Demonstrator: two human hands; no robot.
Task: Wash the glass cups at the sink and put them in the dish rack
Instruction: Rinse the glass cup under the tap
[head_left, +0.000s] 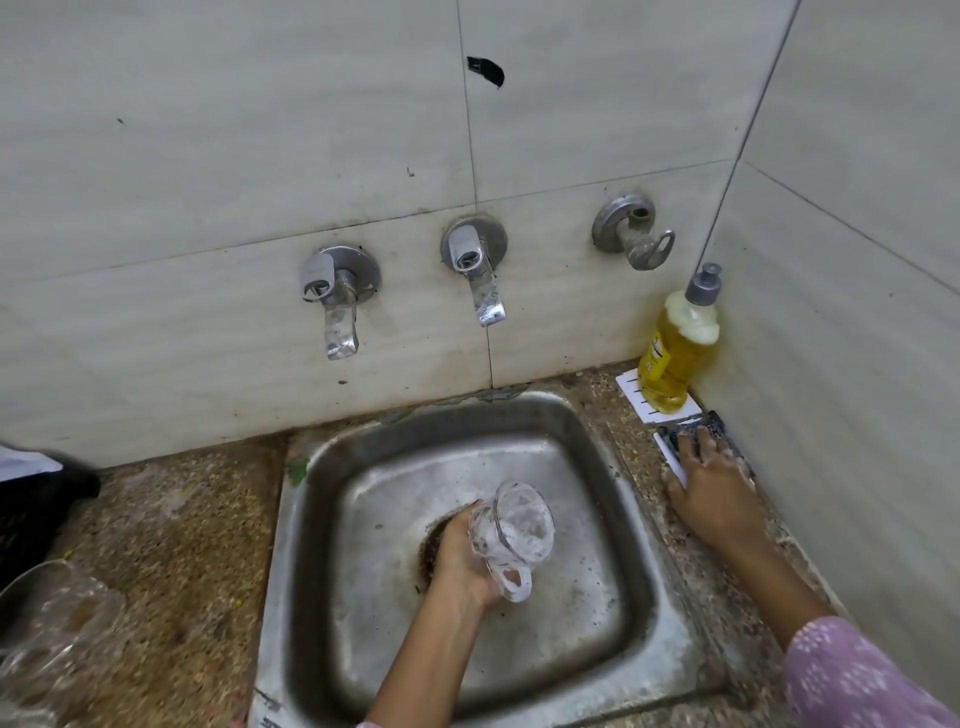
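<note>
Overhead, a steel sink (278, 571) was sunk into a speckled brown stone counter (171, 519) that ran into a corner of pale, grimy wall tiles (234, 156). The basin was wet and stained, with a dark drain (427, 553) near its middle. A black mark (485, 70) sat on the tiles at twelve o'clock from the sink.

Counted along the wall, there were two lever taps, the left tap (335, 306) at eleven o'clock and the middle tap (475, 265) at twelve, and one angle valve (631, 231) at one o'clock. One yellow soap bottle (675, 353) stood on a white tray (636, 392) in the corner at two o'clock. One dark scrubber (696, 423) lay just below the tray.

One glass cup (517, 525), with a handle and streaked with suds, was held over the drain, tilted with its mouth toward one o'clock. The left hand (460, 558) gripped it, fingers curled round its body. The right hand (711, 488), foamy and wearing a pink dotted sleeve (852, 675), lay at three o'clock with its fingers stretched flat onto the scrubber, clasping nothing.

At eight o'clock, blurred clear glassware (52, 623) stood on the counter; how many pieces could not be told. One black object (36, 499) sat at nine o'clock, cut off by the edge.
</note>
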